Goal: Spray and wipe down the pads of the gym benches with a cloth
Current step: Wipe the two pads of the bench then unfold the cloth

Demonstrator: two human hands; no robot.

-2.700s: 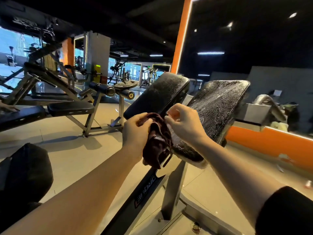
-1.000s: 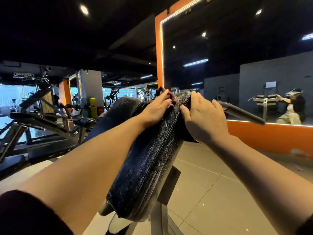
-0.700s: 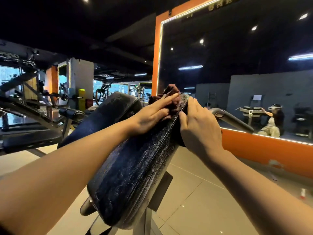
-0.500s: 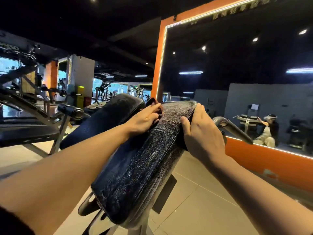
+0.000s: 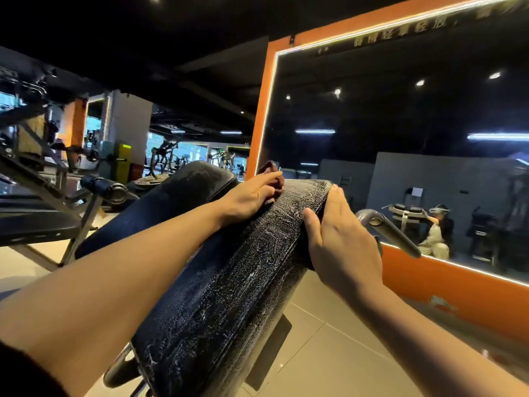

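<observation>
Left hand (image 5: 249, 197): fingers straight, pressing dark red cloth (image 5: 272, 176) at pad (image 5: 237, 282) top-left corner. Right hand (image 5: 340, 242): fingers together, clasping pad's right edge. Pad streaked white; wiping apparently just begun, most surface left.

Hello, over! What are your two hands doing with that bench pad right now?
Left hand pressing dark red cloth on near pad, top end. Right hand gripping pad's right edge. Pad streaked white. Nothing in the way.
</observation>
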